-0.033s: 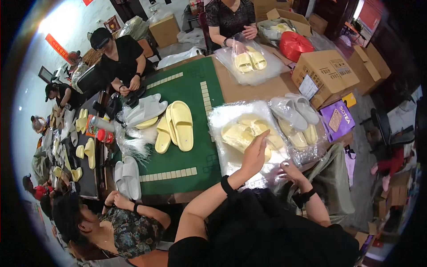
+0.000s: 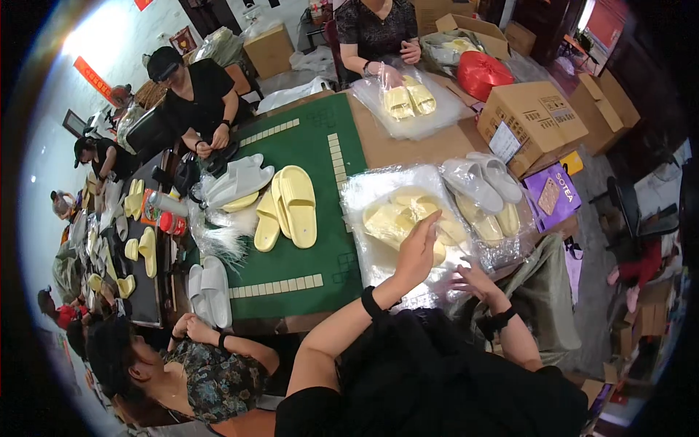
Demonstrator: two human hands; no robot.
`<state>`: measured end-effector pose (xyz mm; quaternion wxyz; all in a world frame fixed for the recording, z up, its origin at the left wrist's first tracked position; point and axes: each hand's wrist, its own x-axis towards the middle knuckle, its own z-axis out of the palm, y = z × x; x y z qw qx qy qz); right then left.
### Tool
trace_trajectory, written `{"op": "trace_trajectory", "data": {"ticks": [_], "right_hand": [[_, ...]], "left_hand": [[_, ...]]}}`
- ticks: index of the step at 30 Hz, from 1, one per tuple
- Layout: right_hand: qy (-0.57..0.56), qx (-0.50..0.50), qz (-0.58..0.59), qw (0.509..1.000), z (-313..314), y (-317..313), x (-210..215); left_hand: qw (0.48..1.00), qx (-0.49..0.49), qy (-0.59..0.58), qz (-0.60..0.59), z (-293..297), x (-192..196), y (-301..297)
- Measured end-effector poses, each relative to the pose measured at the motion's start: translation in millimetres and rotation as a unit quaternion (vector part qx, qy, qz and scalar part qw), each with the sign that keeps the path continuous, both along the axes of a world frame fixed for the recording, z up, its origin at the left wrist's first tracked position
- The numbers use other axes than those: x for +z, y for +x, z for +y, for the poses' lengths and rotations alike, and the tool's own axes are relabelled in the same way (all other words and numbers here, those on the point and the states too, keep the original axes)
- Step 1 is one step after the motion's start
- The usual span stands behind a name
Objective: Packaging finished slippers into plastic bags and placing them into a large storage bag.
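My left hand (image 2: 418, 251) is stretched flat, fingers together and pointing up, over a pair of yellow slippers (image 2: 386, 220) in a clear plastic bag (image 2: 378, 273). Close to the bag's near right corner is my right hand (image 2: 477, 282), its fingers apart and slightly blurred; whether it touches the plastic I cannot tell. The yellow slippers lie on a stack of shiny clear bags (image 2: 411, 178). Right beside them sit bagged grey slippers (image 2: 480, 183) and bagged yellow slippers (image 2: 486, 227).
Loose yellow slippers (image 2: 297, 211) and grey slippers (image 2: 237, 182) lie on a green mat (image 2: 280, 266). Across the table a person's hand (image 2: 389, 75) is at another bagged yellow pair (image 2: 409, 100). A cardboard box (image 2: 535, 124) and purple bag (image 2: 551, 195) stand right. A seated person (image 2: 218, 379) is close left.
My right hand has shifted very slightly, with its fingers a little more spread. My left hand and the slippers look the same.
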<state>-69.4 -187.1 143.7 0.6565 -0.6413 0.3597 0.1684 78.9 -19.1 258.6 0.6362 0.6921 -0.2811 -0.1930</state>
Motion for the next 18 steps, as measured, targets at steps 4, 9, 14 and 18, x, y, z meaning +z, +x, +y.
{"op": "trace_trajectory", "data": {"ticks": [4,9,14,18], "right_hand": [[0.231,-0.136,-0.157,0.95,18,30,9],[0.261,-0.208,-0.221,0.916,27,44,39],[0.283,-0.166,-0.263,0.907,39,49,73],[0.186,-0.158,-0.198,0.949,47,50,69]], "left_hand": [[0.995,0.018,0.068,-0.074,0,10,2],[0.936,-0.101,0.272,-0.201,11,3,-13],[0.94,-0.085,0.251,-0.214,14,1,-24],[0.922,-0.178,0.27,-0.215,14,-13,-25]]}}
